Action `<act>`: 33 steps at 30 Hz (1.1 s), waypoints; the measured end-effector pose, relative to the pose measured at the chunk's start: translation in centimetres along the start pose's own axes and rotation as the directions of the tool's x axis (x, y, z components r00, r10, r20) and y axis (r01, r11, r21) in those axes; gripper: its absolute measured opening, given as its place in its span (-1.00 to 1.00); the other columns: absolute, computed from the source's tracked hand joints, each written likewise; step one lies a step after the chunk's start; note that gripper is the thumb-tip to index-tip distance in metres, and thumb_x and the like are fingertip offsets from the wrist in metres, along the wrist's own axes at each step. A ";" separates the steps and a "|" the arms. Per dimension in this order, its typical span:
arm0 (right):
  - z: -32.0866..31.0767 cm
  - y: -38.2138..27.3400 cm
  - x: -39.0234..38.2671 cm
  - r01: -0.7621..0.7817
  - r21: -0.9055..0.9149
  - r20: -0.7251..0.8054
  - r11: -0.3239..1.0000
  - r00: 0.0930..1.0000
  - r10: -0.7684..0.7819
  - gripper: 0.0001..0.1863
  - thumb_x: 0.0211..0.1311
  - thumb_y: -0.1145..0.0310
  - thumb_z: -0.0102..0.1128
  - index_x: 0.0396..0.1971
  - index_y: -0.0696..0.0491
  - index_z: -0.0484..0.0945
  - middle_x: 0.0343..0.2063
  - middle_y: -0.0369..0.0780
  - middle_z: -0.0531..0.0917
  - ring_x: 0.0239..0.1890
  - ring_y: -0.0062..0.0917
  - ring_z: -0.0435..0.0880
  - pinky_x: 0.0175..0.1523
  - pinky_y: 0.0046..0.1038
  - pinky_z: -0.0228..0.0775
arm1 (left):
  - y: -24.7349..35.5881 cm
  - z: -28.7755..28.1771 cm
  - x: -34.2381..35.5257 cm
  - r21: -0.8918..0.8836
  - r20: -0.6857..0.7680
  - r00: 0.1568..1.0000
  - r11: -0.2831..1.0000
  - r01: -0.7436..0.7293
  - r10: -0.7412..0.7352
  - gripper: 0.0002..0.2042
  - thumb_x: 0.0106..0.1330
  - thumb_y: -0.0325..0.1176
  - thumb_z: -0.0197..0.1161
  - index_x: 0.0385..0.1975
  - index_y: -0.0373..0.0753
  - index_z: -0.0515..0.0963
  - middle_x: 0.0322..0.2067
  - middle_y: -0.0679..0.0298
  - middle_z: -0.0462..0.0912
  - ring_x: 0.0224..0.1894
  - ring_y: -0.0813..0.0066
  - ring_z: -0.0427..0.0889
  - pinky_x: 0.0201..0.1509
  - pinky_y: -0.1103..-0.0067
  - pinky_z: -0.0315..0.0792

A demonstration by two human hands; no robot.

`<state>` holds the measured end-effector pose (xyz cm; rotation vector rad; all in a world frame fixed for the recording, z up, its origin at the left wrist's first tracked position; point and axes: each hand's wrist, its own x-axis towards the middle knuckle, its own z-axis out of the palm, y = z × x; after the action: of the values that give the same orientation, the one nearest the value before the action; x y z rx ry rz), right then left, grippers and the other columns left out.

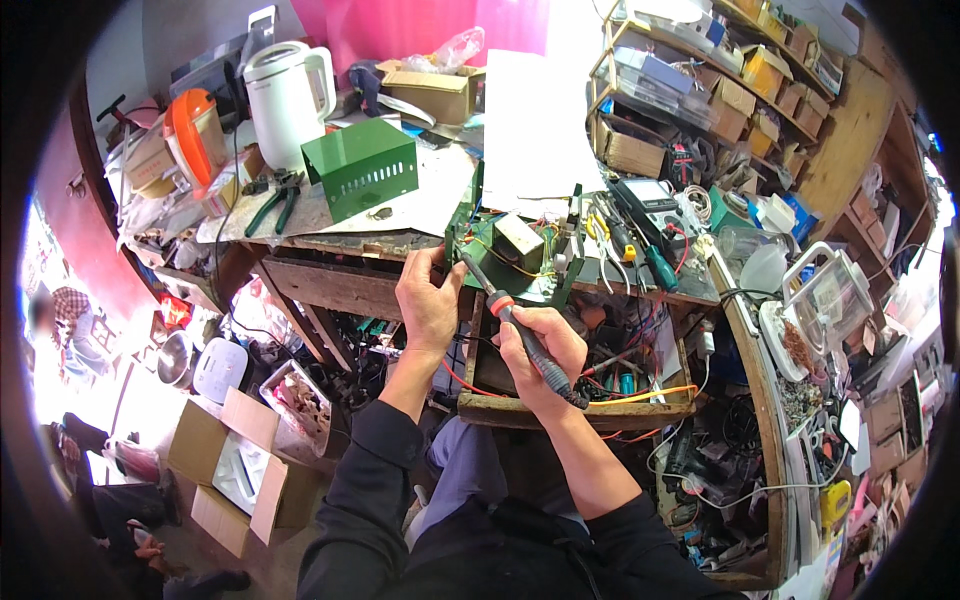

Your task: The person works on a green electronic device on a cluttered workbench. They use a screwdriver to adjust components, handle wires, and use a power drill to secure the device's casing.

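My left hand (pixel 428 300) pinches the left edge of an opened green metal chassis (pixel 464 222) at the table's front edge. A block-shaped transformer (pixel 520 238) with pale sides sits in the chassis, with thin coloured wires around it. In my right hand (pixel 548 352) is a soldering iron (pixel 500 302) with a dark handle and a red collar. Its tip points up and left to the chassis edge, close beside my left fingertips. Whether the tip touches the metal I cannot tell. Behind on the left stands a slotted green metal cover (pixel 362 170).
Dark-green-handled pliers (pixel 274 205) lie left of the cover, near a white jug appliance (pixel 288 100). Yellow-handled pliers (pixel 603 240), screwdrivers and a multimeter (pixel 648 194) lie right of the chassis. Below my hands, an open wooden drawer (pixel 580 412) holds tangled wires.
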<state>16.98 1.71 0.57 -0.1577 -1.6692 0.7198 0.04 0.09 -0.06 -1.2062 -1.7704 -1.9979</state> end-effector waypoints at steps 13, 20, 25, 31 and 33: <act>-0.2 -0.2 0.2 -0.072 0.018 -0.027 0.997 0.997 0.072 -0.74 0.09 0.65 0.40 -0.18 0.21 0.64 -0.33 -0.08 0.75 -0.36 -0.47 0.75 -0.21 -0.49 0.61 | 0.4 -0.2 0.0 -0.009 0.001 1.000 1.000 0.018 -0.018 -0.80 0.19 -0.54 0.43 -0.20 -0.37 0.62 -0.37 0.28 0.58 -0.43 0.57 0.51 -0.33 0.56 0.44; -0.7 -0.4 0.6 -0.068 -0.017 -0.004 0.998 0.998 0.068 -0.74 0.07 0.64 0.41 -0.20 0.20 0.64 -0.33 -0.09 0.75 -0.36 -0.44 0.75 -0.22 -0.48 0.60 | 0.3 0.1 0.0 -0.010 0.012 0.999 0.999 0.038 -0.038 -0.80 0.20 -0.56 0.42 -0.18 -0.37 0.63 -0.36 0.29 0.60 -0.44 0.59 0.51 -0.33 0.58 0.45; -0.7 -1.4 1.8 -0.030 -0.038 0.048 0.999 0.998 0.031 -0.71 0.02 0.65 0.41 -0.20 0.17 0.66 -0.34 -0.10 0.73 -0.36 -0.37 0.75 -0.22 -0.47 0.59 | 0.0 -0.3 0.1 0.009 0.005 0.998 0.998 0.065 -0.065 -0.80 0.21 -0.56 0.42 -0.17 -0.37 0.64 -0.35 0.32 0.64 -0.41 0.63 0.53 -0.29 0.60 0.47; -1.6 -1.7 2.4 0.019 -0.108 0.082 0.994 0.997 -0.010 -0.70 0.01 0.63 0.41 -0.19 0.15 0.69 -0.33 -0.12 0.73 -0.34 -0.38 0.76 -0.20 -0.45 0.60 | -0.2 0.1 0.0 -0.018 0.010 0.997 0.997 0.073 -0.073 -0.80 0.20 -0.55 0.44 -0.19 -0.37 0.63 -0.37 0.33 0.62 -0.42 0.62 0.53 -0.30 0.59 0.46; -1.7 -1.9 2.8 0.057 -0.130 0.109 0.990 0.993 -0.043 -0.69 0.00 0.62 0.41 -0.18 0.15 0.69 -0.32 -0.13 0.73 -0.32 -0.38 0.75 -0.19 -0.45 0.60 | 0.3 -0.1 0.0 -0.040 0.014 0.996 0.995 0.092 -0.091 -0.81 0.21 -0.55 0.43 -0.21 -0.38 0.63 -0.37 0.32 0.62 -0.41 0.61 0.54 -0.29 0.58 0.47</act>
<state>18.42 2.17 4.03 -0.1742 -1.8170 0.5873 0.21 -0.10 0.19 -1.1712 -1.8309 -2.0911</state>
